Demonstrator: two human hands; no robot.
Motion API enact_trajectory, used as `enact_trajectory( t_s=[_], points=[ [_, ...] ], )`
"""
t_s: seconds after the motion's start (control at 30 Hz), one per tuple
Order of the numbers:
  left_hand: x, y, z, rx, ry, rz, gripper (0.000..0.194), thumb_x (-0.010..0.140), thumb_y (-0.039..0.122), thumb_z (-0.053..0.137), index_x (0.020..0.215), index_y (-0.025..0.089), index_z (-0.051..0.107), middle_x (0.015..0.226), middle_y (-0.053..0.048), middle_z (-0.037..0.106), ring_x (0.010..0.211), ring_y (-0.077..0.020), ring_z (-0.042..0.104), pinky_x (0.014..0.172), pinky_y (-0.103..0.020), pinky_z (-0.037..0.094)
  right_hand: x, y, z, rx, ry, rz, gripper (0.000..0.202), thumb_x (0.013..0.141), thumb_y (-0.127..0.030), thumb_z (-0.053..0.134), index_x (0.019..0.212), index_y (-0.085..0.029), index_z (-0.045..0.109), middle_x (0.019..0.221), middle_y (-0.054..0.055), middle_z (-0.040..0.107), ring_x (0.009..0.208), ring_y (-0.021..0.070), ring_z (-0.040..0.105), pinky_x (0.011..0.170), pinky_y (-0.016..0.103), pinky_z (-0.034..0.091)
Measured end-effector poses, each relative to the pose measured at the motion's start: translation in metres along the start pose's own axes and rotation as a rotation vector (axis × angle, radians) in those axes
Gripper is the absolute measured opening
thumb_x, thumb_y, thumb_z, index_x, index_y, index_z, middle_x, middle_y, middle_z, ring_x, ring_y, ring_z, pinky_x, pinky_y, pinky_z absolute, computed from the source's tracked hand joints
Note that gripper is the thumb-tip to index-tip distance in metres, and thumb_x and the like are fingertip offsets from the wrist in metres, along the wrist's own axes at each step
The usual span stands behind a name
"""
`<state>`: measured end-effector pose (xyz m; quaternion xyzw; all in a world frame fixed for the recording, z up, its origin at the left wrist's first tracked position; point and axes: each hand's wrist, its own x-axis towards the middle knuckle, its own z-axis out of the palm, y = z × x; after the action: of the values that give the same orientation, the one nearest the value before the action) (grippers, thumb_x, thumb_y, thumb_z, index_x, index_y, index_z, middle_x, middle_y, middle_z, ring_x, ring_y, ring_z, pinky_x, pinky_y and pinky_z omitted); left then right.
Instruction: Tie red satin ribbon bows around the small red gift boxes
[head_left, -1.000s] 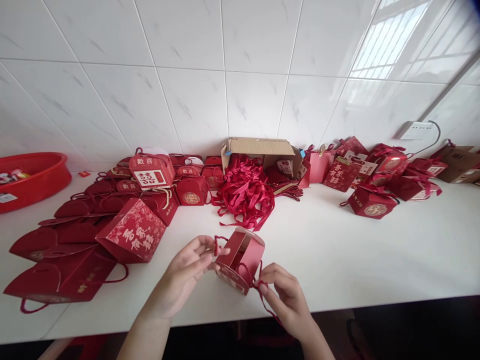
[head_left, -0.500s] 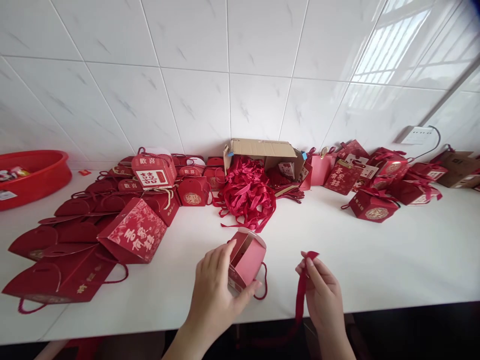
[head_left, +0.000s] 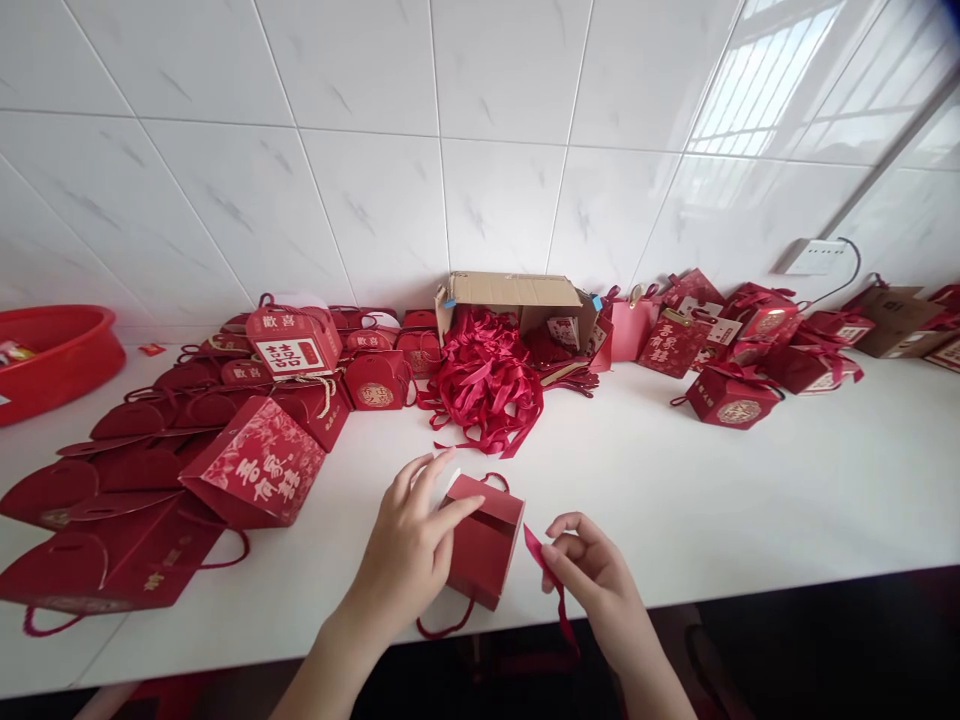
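A small red paper gift box [head_left: 486, 560] with rope handles sits near the table's front edge, its slot-like opening facing up. At its left side is my left hand [head_left: 409, 540], the thumb reaching over the opening and the fingers along the box's far left edge, steadying it. Close by on the right, my right hand [head_left: 589, 570] pinches the end of a red ribbon [head_left: 541, 555] between thumb and forefinger. The ribbon's tip points at the box's right edge, and its tail hangs down past the table edge.
A heap of red ribbons [head_left: 491, 385] spills from a cardboard box [head_left: 517, 288] by the wall. Several red gift boxes [head_left: 259, 470] crowd the left; more boxes [head_left: 735, 395] stand at right. A red basin [head_left: 60, 350] is far left.
The gift box has turned, and now its opening shows. My right hand has come left and nearer with the ribbon end, close to the box. The view has shifted slightly.
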<state>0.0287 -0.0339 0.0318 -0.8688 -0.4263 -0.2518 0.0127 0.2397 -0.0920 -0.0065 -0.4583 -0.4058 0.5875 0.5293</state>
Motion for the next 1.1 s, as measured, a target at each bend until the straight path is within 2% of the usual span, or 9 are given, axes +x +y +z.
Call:
enact_trajectory(
  t_s=[0.2,0.57,0.77,0.87,1.0,1.1],
  points=[
    [-0.006,0.008,0.014,-0.026,0.026,-0.039,0.033,0.081,0.007,0.047,0.100,0.023,0.068,0.131,-0.011,0.047,0.123,-0.0310,0.040,0.096,-0.048,0.045,-0.004,-0.003,0.000,-0.071,-0.015,-0.001,0.029,0.082,-0.043,0.063,0.091,-0.020,0.049,0.062,-0.004,0.053,0.062,0.0118,0.053,0.062,0.024,0.038],
    [-0.011,0.002,0.017,-0.138,-0.037,-0.067,0.033,0.086,0.010,0.041,0.106,0.023,0.064,0.135,-0.011,0.045,0.122,-0.0253,0.047,0.093,-0.039,0.049,0.001,-0.013,0.003,-0.118,-0.058,-0.005,0.030,0.083,-0.045,0.061,0.095,-0.021,0.048,0.060,-0.005,0.053,0.061,0.0124,0.051,0.057,0.023,0.036],
    [-0.012,0.003,0.017,-0.170,-0.049,-0.064,0.035,0.085,0.009,0.040,0.107,0.023,0.063,0.136,-0.011,0.046,0.119,-0.0253,0.051,0.092,-0.039,0.050,0.009,-0.018,0.008,-0.098,-0.099,-0.020,0.044,0.081,-0.043,0.063,0.118,-0.020,0.053,0.062,-0.004,0.056,0.064,0.0130,0.056,0.068,0.028,0.044],
    [-0.008,0.010,0.012,-0.172,-0.015,-0.055,0.032,0.084,0.010,0.044,0.104,0.025,0.065,0.136,-0.009,0.047,0.127,-0.0288,0.042,0.098,-0.046,0.044,0.014,-0.020,0.010,-0.095,-0.162,-0.007,0.051,0.081,-0.042,0.065,0.125,-0.020,0.051,0.067,-0.002,0.061,0.068,0.0148,0.059,0.071,0.030,0.045],
    [0.001,0.024,0.004,-0.203,0.062,-0.076,0.023,0.084,0.019,0.050,0.099,0.027,0.067,0.146,-0.003,0.035,0.138,-0.0336,0.017,0.105,-0.057,0.032,0.017,-0.021,0.012,-0.140,-0.186,-0.028,0.042,0.081,-0.041,0.064,0.115,-0.018,0.058,0.067,-0.001,0.062,0.070,0.0158,0.060,0.075,0.032,0.046],
    [0.007,0.032,0.003,-0.250,0.063,-0.090,0.013,0.083,0.024,0.055,0.084,0.026,0.068,0.144,-0.001,0.039,0.137,-0.0344,0.019,0.105,-0.059,0.029,0.016,-0.021,0.012,-0.192,-0.172,-0.056,0.039,0.083,-0.041,0.061,0.114,-0.018,0.057,0.066,-0.001,0.062,0.069,0.0162,0.059,0.075,0.033,0.047]
  ],
)
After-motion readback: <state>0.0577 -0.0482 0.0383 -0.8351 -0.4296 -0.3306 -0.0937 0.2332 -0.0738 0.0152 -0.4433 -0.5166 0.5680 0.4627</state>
